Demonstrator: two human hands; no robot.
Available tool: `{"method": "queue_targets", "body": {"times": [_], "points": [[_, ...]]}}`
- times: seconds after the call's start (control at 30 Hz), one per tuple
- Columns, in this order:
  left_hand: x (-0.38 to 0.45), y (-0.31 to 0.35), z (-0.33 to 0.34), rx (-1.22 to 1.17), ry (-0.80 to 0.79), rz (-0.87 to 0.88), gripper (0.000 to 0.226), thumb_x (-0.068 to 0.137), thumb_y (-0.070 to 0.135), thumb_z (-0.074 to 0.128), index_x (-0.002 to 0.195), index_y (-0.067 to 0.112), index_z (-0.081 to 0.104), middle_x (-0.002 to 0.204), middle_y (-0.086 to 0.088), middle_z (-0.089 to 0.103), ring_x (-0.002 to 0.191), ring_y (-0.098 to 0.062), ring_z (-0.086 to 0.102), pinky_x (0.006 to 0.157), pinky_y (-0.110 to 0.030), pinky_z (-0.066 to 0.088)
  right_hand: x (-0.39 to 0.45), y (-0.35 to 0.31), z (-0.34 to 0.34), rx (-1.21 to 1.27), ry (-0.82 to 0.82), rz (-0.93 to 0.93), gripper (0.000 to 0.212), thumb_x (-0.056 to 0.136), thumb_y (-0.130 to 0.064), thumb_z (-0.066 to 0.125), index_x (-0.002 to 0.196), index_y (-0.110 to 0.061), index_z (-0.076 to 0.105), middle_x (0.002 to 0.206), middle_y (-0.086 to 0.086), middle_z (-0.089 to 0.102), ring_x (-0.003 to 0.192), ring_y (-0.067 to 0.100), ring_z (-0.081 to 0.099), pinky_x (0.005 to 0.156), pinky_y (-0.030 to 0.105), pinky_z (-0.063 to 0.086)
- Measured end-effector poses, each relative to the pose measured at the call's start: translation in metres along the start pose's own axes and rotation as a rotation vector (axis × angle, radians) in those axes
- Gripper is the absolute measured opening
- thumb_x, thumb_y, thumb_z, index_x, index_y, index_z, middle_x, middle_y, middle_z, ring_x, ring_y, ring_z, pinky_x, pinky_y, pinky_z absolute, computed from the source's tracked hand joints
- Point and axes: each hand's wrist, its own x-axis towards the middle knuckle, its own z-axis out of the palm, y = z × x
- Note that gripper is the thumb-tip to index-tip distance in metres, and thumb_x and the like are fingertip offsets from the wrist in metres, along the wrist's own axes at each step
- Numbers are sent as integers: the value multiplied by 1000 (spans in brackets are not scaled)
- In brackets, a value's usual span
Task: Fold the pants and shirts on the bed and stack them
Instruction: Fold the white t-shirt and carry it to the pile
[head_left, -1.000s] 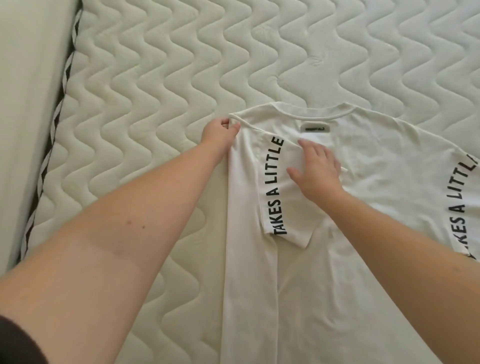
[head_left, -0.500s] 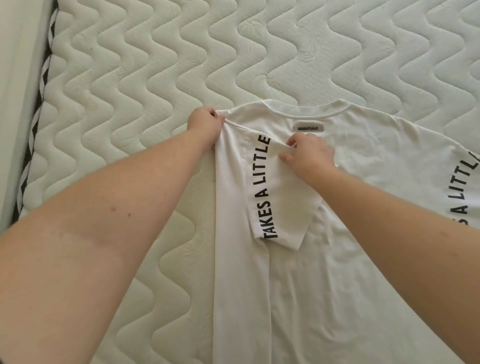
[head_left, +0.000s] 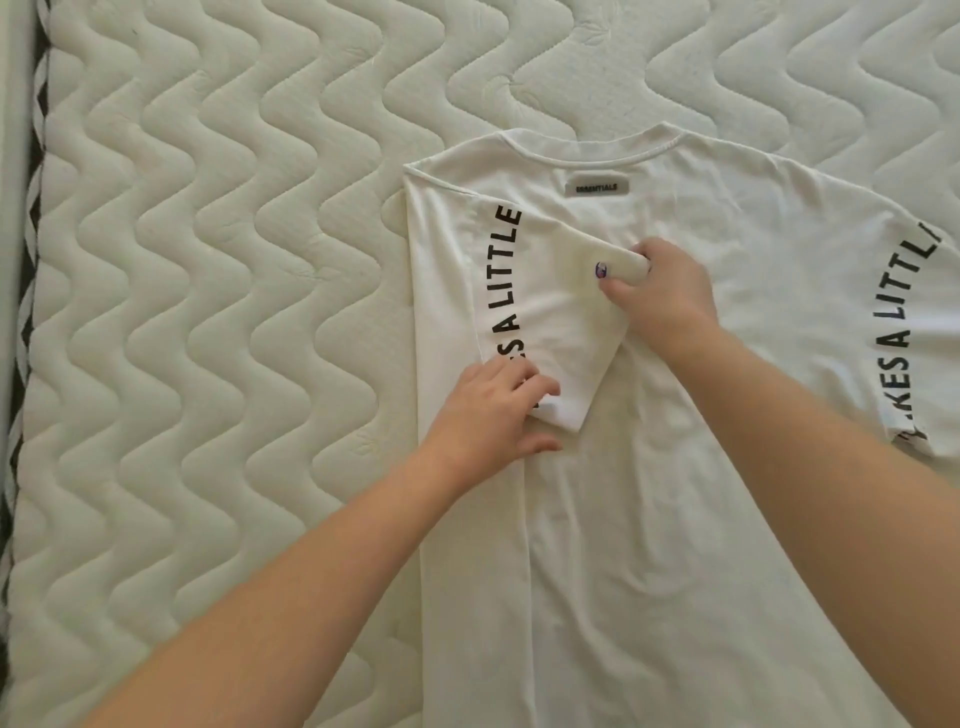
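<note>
Head view gives you one shirt (head_left: 675, 493), two sleeves and your two hands. You have the white shirt flat on the mattress (head_left: 208, 260), back side up, collar pointing away from you and its long axis running from you toward the far side. Its left sleeve (head_left: 545, 301) is folded in over the body; its right sleeve (head_left: 914, 338) lies spread out flat. Your left hand (head_left: 493, 410) rests relaxed on the folded sleeve's lower corner, fingers loosely spread. Your right hand (head_left: 660, 296) pinches the folded sleeve's inner edge, fingers curled around the cloth, just below the neck label (head_left: 596, 187).
</note>
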Motion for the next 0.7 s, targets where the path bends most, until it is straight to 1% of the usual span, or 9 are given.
{"method": "queue_targets", "body": {"times": [0.07, 0.1, 0.2, 0.27, 0.33, 0.43, 0.5, 0.6, 0.7], "points": [[-12, 6, 13, 34, 19, -25, 38, 72, 24, 83, 106, 13, 71, 106, -6, 65, 100, -31, 62, 81, -42, 47, -15, 0, 3, 143, 59, -112, 13, 88, -28, 68, 90, -16, 63, 78, -2, 58, 72, 14, 53, 61, 16, 42], [-14, 7, 16, 11, 56, -48, 33, 75, 18, 79, 106, 13, 72, 107, -6, 66, 103, -31, 62, 84, -42, 47, -22, 0, 6, 147, 76, -193, 12, 91, -25, 65, 92, -13, 67, 81, 1, 60, 75, 16, 54, 67, 21, 45], [-19, 8, 18, -201, 132, -149, 21, 89, 14, 68, 109, 12, 73, 109, -4, 69, 106, -24, 62, 92, -36, 46, -47, -2, 21, 22, 82, -410, 23, 98, -17, 56, 114, -11, 71, 108, 1, 67, 99, 21, 57, 88, 30, 43], [-19, 7, 11, -469, 183, -346, 19, 96, 16, 60, 111, 14, 71, 108, 1, 71, 102, -14, 63, 92, -26, 46, -65, -5, 34, -64, 73, -506, 27, 97, -14, 57, 121, -14, 70, 124, 3, 67, 113, 26, 58, 98, 34, 42], [-13, 3, -3, -846, 253, -604, 24, 103, 22, 48, 115, 16, 67, 109, 1, 72, 97, -8, 66, 89, -24, 49, -80, -5, 51, -131, 54, -571, 28, 96, -12, 60, 121, -15, 70, 130, 7, 64, 121, 31, 56, 101, 43, 42], [5, -10, -17, -1309, 274, -784, 40, 107, 36, 31, 125, 14, 60, 117, -7, 70, 102, -16, 67, 89, -28, 53, -99, -1, 74, -206, 9, -550, 31, 98, -15, 58, 127, -19, 67, 139, 8, 57, 131, 34, 49, 106, 47, 37], [15, -17, -23, -1290, 234, -812, 40, 104, 41, 40, 127, 14, 59, 116, -10, 70, 98, -17, 67, 89, -33, 53, -108, 3, 85, -218, -3, -535, 32, 97, -14, 57, 127, -20, 66, 139, 9, 57, 130, 36, 50, 104, 46, 36], [25, -25, -19, -1116, 218, -859, 23, 96, 18, 61, 117, 8, 61, 104, -10, 72, 88, -19, 69, 85, -39, 57, -111, 11, 90, -231, 16, -642, 34, 88, -6, 65, 121, -14, 69, 129, 11, 64, 119, 38, 58, 94, 49, 49], [26, -28, -13, -828, 255, -874, 14, 91, 11, 61, 105, 12, 63, 98, -5, 72, 91, -23, 69, 85, -37, 56, -114, 21, 85, -322, 61, -614, 49, 81, -4, 70, 129, -14, 63, 137, 11, 58, 127, 34, 54, 99, 48, 44]]}}
